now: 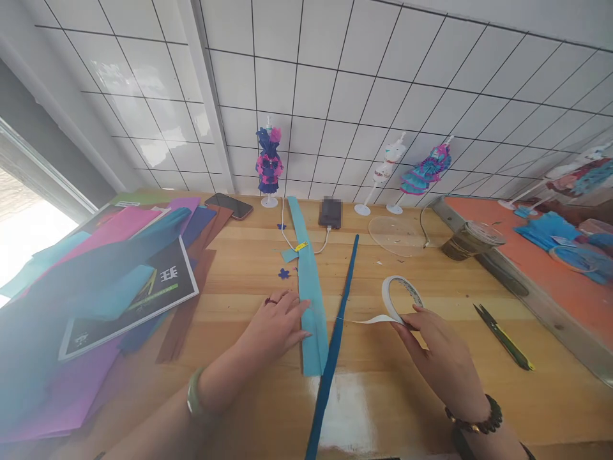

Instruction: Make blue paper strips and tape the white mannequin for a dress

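Note:
A long light-blue folded strip lies lengthwise on the wooden table. My left hand rests on its left edge, fingers spread and pressing lightly. Beside the strip runs a narrow dark-blue strip. Between thumb and fingers, my right hand pinches a roll of white tape, held tilted above the table. A loose length of tape stretches left from the roll to the dark-blue strip. A small yellow object sits on the light-blue strip.
Coloured sheets and a black booklet are piled at left. Green-handled snips lie at right, near a jar. A phone, a cabled black box and a dressed mini mannequin stand along the tiled wall.

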The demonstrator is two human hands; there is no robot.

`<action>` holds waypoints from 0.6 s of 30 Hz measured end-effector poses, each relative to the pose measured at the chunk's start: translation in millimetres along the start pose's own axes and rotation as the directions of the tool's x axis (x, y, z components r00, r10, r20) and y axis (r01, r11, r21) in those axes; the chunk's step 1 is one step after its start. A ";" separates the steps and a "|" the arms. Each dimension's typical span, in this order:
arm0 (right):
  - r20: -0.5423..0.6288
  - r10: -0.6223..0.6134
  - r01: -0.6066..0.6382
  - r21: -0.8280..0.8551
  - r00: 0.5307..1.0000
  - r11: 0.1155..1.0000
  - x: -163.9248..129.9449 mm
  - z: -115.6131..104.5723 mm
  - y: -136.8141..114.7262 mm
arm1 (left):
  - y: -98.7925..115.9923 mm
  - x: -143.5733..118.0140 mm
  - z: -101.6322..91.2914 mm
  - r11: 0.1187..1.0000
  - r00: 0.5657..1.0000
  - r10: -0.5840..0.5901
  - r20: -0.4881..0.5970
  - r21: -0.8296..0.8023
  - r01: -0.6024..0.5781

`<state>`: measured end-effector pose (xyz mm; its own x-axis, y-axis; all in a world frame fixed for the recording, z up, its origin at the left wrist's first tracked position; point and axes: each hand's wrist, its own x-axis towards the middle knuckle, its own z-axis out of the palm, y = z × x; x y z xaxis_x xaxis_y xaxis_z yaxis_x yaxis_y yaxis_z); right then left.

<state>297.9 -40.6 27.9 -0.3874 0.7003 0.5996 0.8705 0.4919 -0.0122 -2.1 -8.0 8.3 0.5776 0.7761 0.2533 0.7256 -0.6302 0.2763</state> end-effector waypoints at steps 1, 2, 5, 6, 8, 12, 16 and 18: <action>0.008 0.025 -0.025 0.008 1.000 1.000 -0.8 1.1 -0.5 | 1.0 -0.4 0.5 1.000 0.999 0.001 0.041 0.008 -0.001; 0.019 0.052 -0.053 0.020 0.998 0.998 -1.2 2.2 -1.3 | 1.5 -0.9 1.1 1.000 0.997 0.006 0.077 0.014 -0.007; 0.078 0.127 -0.132 0.065 0.989 0.989 0.3 5.4 -5.0 | 0.3 -2.8 3.2 1.000 0.989 0.011 0.146 0.021 -0.014; 0.105 0.147 -0.155 0.071 0.983 0.985 1.7 6.5 -5.8 | -0.5 -3.2 3.9 1.000 0.988 0.007 0.152 0.020 -0.010; 0.148 0.184 -0.192 0.042 0.972 0.980 4.7 9.0 -4.2 | -1.9 -3.6 5.1 1.000 0.989 0.000 0.145 0.009 -0.002; 0.204 0.316 -0.286 -0.166 0.926 0.944 2.5 13.0 20.2 | -2.6 -3.2 6.2 1.000 0.991 -0.027 0.131 -0.007 0.028; 0.200 0.580 -0.475 -0.399 0.790 0.785 -20.3 8.2 69.7 | -1.5 -2.7 6.1 0.999 0.989 -0.041 0.141 -0.011 0.043; 0.169 0.672 -0.555 -0.440 0.721 0.706 -38.0 2.7 94.8 | -1.2 -2.8 6.1 0.999 0.989 -0.036 0.143 -0.016 0.039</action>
<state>394.3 -19.2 1.9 0.2545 0.9230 0.2886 0.9631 -0.2690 0.0113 -2.2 -9.3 1.6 0.5982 0.7940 0.1082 0.7417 -0.5998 0.3003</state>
